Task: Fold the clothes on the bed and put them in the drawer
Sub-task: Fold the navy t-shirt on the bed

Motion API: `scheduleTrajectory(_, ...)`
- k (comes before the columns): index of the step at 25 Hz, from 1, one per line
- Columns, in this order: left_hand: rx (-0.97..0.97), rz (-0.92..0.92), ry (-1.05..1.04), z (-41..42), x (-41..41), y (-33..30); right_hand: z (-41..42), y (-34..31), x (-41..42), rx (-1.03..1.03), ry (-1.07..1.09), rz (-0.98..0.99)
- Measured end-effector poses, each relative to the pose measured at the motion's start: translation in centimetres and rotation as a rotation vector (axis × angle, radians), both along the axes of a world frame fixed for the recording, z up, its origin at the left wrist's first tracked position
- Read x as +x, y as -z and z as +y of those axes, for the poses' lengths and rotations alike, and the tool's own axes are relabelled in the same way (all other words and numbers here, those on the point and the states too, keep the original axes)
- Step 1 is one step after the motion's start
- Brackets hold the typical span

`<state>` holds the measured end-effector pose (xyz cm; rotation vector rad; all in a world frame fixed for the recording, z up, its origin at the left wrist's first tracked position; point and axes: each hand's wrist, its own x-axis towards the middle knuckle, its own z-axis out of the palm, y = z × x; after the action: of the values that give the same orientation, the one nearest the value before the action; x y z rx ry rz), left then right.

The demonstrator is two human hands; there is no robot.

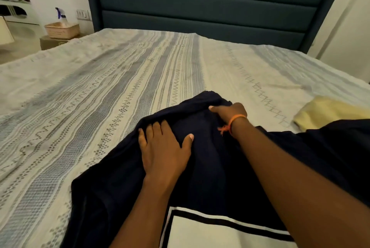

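Observation:
A dark navy garment point(200, 167) lies crumpled on the bed point(100, 97), with a white panel edged in navy point(210, 231) at the near end. My left hand point(164, 147) lies flat on the cloth, fingers spread. My right hand point(228, 112), with an orange thread at the wrist, grips the far bunched edge of the navy garment. A pale yellow folded cloth point(328, 113) sits at the right side of the bed.
A dark teal padded headboard point(210, 7) stands at the far end. Left of the bed, a wicker basket point(62, 30) and a spray bottle point(61, 14) sit on a low box. White walls flank both sides.

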<state>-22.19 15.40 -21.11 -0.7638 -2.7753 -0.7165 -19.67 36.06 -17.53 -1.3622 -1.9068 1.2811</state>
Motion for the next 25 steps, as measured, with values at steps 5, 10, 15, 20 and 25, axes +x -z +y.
scheduleTrajectory(5,-0.026,-0.122,-0.062,-0.6,-0.5,-0.8,-1.1,-3.6,-0.4,-0.254,-0.14,0.403)
scheduleTrajectory(10,0.651,-0.097,-0.009,-0.9,-1.2,-2.3,-6.6,-0.6,6.9,0.278,-0.445,0.48)
scheduleTrajectory(15,1.032,-0.906,-0.051,-3.8,-3.3,-5.4,-7.0,3.6,6.6,0.542,-0.255,0.359)
scheduleTrajectory(20,0.635,-0.757,0.045,-3.5,-3.3,-3.9,-6.1,3.7,6.8,0.412,-0.195,0.323)
scheduleTrajectory(25,0.626,-0.69,-0.072,-3.4,-3.4,-2.3,-8.2,0.4,7.4,0.229,-0.103,0.201)
